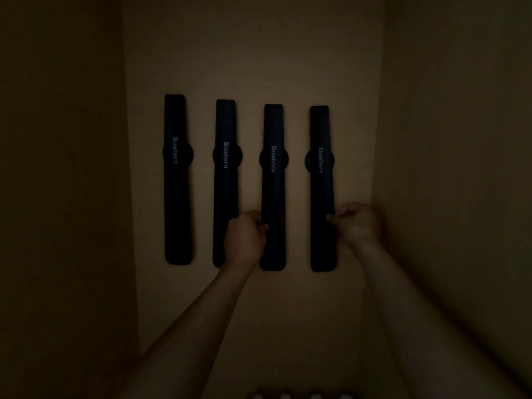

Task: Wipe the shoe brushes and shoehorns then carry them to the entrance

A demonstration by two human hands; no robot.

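Fingers point(263, 226) of the left hand point(244, 237) curl around the left edge of the third shoehorn point(273, 185), and the right hand point(357, 223) pinches the fourth shoehorn point(321, 185) low down, probably to pull both free. All four hang upright in a row on the beige wall point(253, 53), each over a round mount point(178, 154). They are long, flat, matte dark strips with rounded lower ends, printed "Shoehorn". The first shoehorn point(177, 197) and second shoehorn point(226, 194) hang untouched.

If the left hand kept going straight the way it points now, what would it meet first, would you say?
The left hand already pinches the third shoehorn from the left at its lower part; pushing on, it would probably press that shoehorn against the wall behind, though depth is hard to judge in this dim light.
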